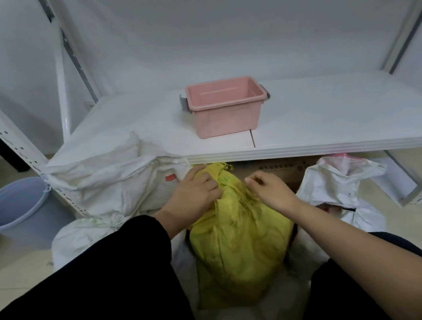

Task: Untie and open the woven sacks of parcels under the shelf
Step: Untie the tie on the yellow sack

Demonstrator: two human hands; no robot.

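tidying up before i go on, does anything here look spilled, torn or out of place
Nothing looks spilled or broken. Two untidy points: the big white sack at the left bulges up over the front corner of the shelf, and the yellow sack in the middle has a frayed top edge.

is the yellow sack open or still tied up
Shut: the yellow sack is bunched tight at its neck below the frayed top, with the left hand and right hand gripping there.

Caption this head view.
Left hand grips the gathered neck of the yellow sack, right hand picks at it, before the white shelf.
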